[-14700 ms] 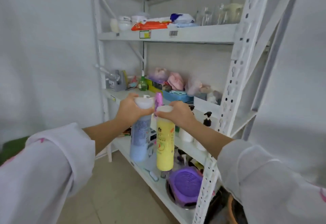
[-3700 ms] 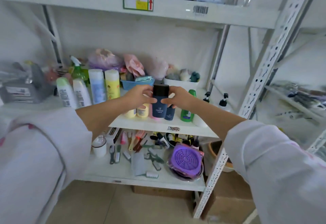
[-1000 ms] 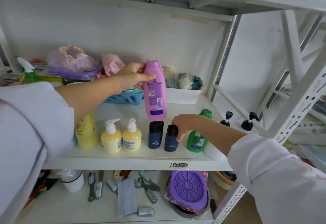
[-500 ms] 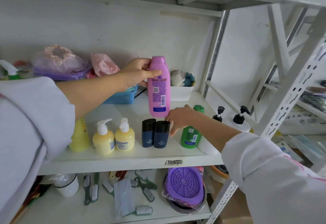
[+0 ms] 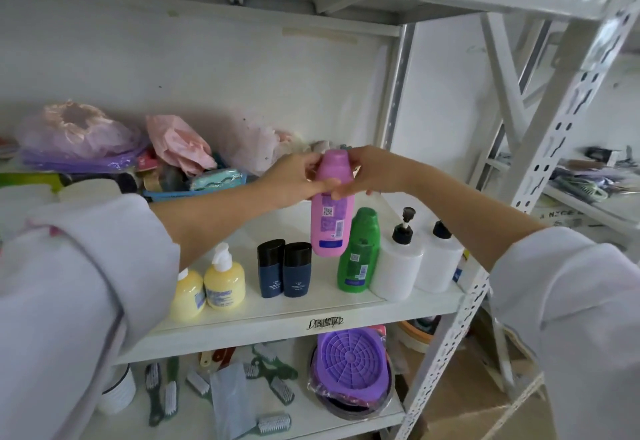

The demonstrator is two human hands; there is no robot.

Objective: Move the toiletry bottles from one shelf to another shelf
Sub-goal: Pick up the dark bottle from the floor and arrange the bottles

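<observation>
A pink bottle [image 5: 332,218] hangs upright above the middle shelf [image 5: 277,325]. My left hand [image 5: 294,180] and my right hand [image 5: 370,173] both grip its top. Below it on the shelf stand two dark blue bottles [image 5: 284,268], a green bottle [image 5: 358,252], two white pump bottles [image 5: 398,266] and two yellow pump bottles [image 5: 221,284]. The pink bottle's base hovers just behind the blue and green ones.
Bags and a blue basket [image 5: 194,183] fill the back left of the shelf. The lower shelf holds brushes [image 5: 162,394] and a purple round lid [image 5: 349,363]. A perforated white upright [image 5: 485,284] frames the right side. Another shelf runs overhead.
My right hand left the dark blue bottle and rose to the pink bottle's top, joining my left hand. The pink bottle shifted right, over the gap beside the green bottle.
</observation>
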